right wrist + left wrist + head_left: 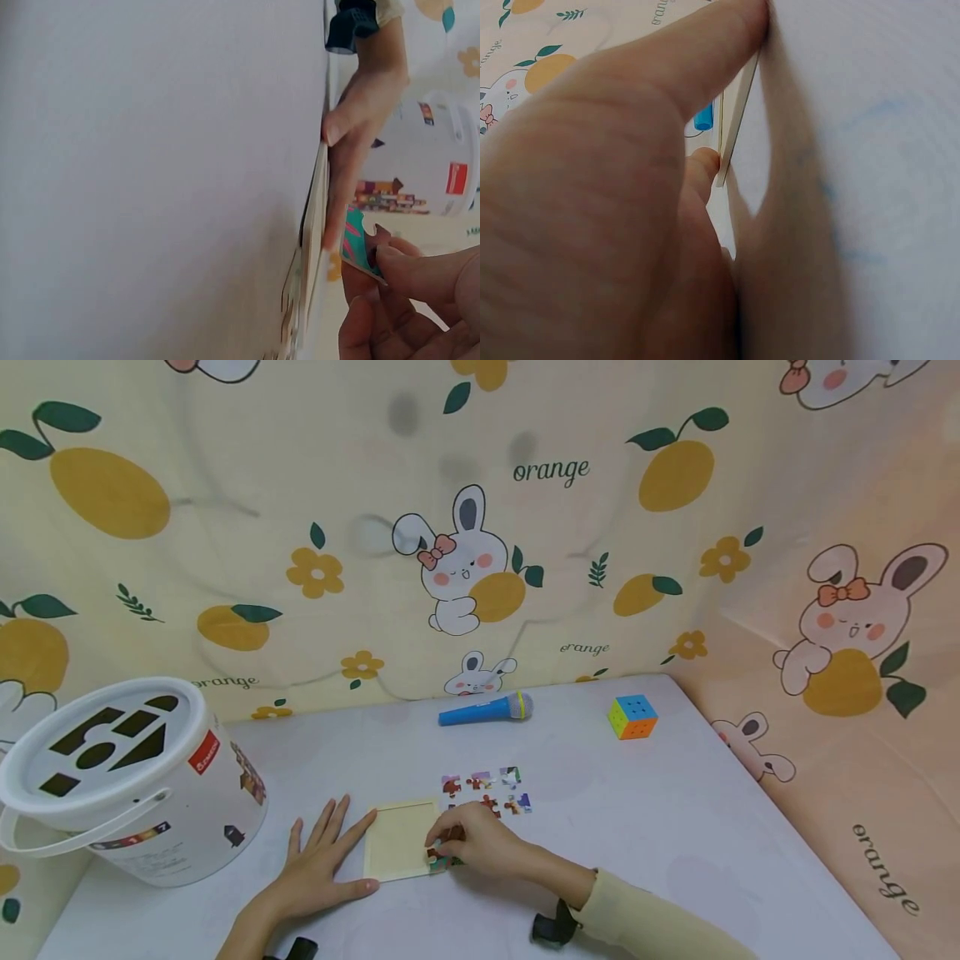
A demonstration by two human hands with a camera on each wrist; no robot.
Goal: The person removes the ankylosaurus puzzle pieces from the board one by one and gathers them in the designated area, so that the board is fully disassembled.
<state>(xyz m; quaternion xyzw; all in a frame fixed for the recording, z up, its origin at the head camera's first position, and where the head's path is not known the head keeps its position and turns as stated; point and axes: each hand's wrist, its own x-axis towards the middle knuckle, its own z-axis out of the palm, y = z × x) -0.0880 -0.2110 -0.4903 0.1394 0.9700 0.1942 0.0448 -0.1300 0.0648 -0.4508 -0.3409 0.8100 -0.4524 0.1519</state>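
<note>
A pale square puzzle tray (397, 842) with a thin raised rim lies flat on the table. My left hand (317, 870) rests at its left side with fingers spread; thumb and a finger touch the tray's edge (739, 124). Over the tray's lower right corner, my right hand (483, 843) pinches a jigsaw piece (358, 238) between thumb and fingers. That piece is green with pink marks and a dark part, and it is held tilted in the right wrist view. Several loose jigsaw pieces (480, 781) lie just behind the right hand, which partly covers them.
A large white lidded bucket (187, 810) with shaped holes stands at the left. Toward the back lie a blue toy microphone (480, 711) and, farther right, a puzzle cube (632, 717). Printed cloth (360, 468) hangs behind the white table (675, 827).
</note>
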